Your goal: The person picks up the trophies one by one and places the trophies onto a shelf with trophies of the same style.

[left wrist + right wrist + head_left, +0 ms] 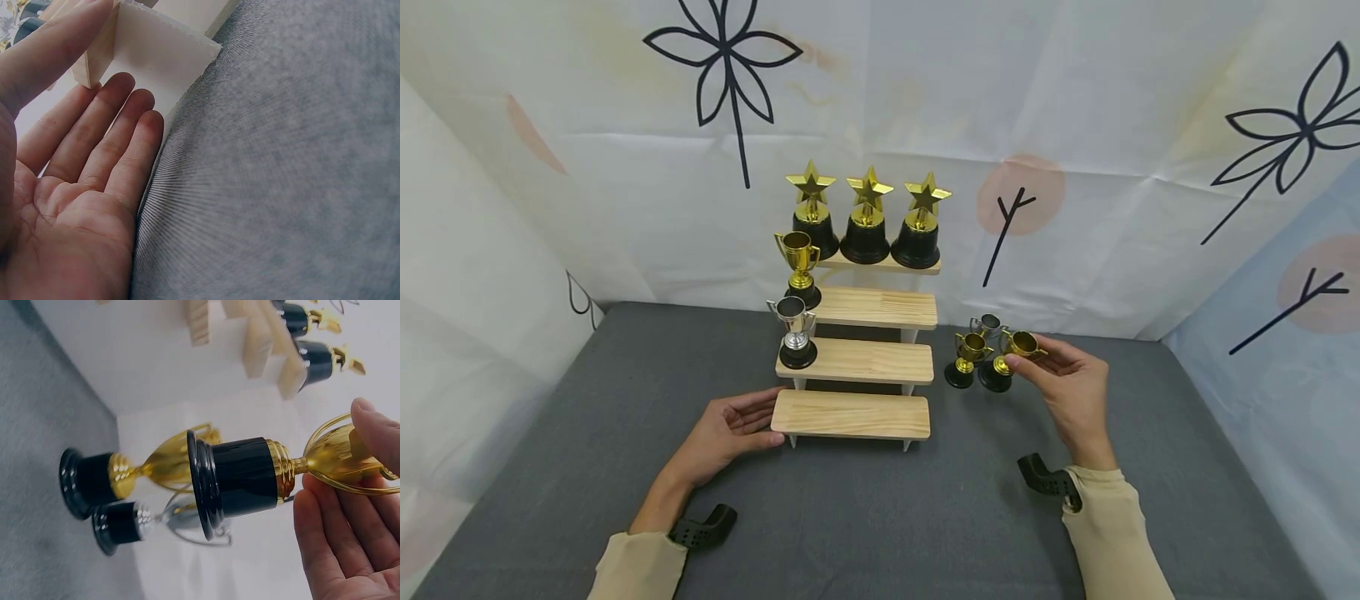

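Note:
My right hand (1071,387) pinches a small gold trophy cup (340,456) by its bowl, between thumb and fingers. In the right wrist view, the black base of this cup is raised above the bases of its neighbours. Next to it stand a second gold trophy cup (973,347) and a silver trophy cup (125,525), both upright on the table. My left hand (726,437) is at the left end of the lowest step of a wooden display stand (850,414). Its fingers (103,140) are straight, fingertips right at the stand's white side support (162,50).
Three gold star trophies (867,225) line the stand's top step. A gold cup (801,262) sits at the left of the step below, and a silver cup (795,329) under that. Grey cloth covers the table (880,517); a patterned white sheet (895,100) hangs behind.

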{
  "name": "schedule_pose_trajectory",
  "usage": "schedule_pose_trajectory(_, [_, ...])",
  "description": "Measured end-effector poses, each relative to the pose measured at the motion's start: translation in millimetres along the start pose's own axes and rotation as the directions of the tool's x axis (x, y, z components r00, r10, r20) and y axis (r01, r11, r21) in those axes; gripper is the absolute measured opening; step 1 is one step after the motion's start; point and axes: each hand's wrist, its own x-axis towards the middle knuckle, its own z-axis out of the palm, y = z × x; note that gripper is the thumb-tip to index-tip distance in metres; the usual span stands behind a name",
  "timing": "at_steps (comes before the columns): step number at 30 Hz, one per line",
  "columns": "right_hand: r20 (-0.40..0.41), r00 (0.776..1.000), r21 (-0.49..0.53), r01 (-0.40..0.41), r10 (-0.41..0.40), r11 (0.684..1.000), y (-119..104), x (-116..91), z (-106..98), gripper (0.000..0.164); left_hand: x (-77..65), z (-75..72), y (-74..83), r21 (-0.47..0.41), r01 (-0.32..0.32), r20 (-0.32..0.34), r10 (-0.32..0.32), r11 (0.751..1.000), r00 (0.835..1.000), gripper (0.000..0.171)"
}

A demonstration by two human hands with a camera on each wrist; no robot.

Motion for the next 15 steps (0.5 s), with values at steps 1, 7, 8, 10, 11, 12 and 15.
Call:
schedule_pose_trajectory(1, [0.004,1.0,0.007,0.002,-0.002,1.0,-3,-1,1,0.039,-0.1,0.0,-0.1,0.002,-0.001,0.0,0.001,1.0,1.0,0.073])
schedule_pose_trajectory(7, [0.049,0.999,0.018,0.023,-0.024,1.0,-14,-5,5,0.038,-0.3,0.2,-0.5,-0.006,0.0,0.001,0.0,1.0,1.0,0.074])
schedule_pose_trajectory(8, [0.057,0.998,0.021,0.029,-0.03,0.999,-15,-6,6,0.038,-0.3,0.1,-0.6,-0.008,0.0,0.001,0.0,1.0,1.0,0.073])
schedule_pose_trajectory(10, [0.07,0.997,0.034,0.032,-0.034,0.999,-17,-7,8,0.038,-0.2,0.1,-0.6,-0.006,0.002,-0.001,-0.002,1.0,1.0,0.073])
schedule_pose_trajectory(11, [0.075,0.997,0.04,0.033,-0.036,0.999,-18,-7,9,0.038,-0.1,0.1,-0.6,-0.004,0.004,-0.002,-0.004,1.0,1.0,0.073])
schedule_pose_trajectory(12, [0.08,0.996,0.047,0.033,-0.037,0.998,-19,-8,10,0.038,0.0,0.1,-0.7,-0.002,0.006,-0.003,-0.006,1.0,1.0,0.073])
schedule_pose_trajectory(15, [0.095,0.995,0.051,0.034,-0.039,0.998,-22,-10,12,0.039,0.3,0.2,-0.7,0.003,0.012,-0.007,-0.012,1.0,1.0,0.073])
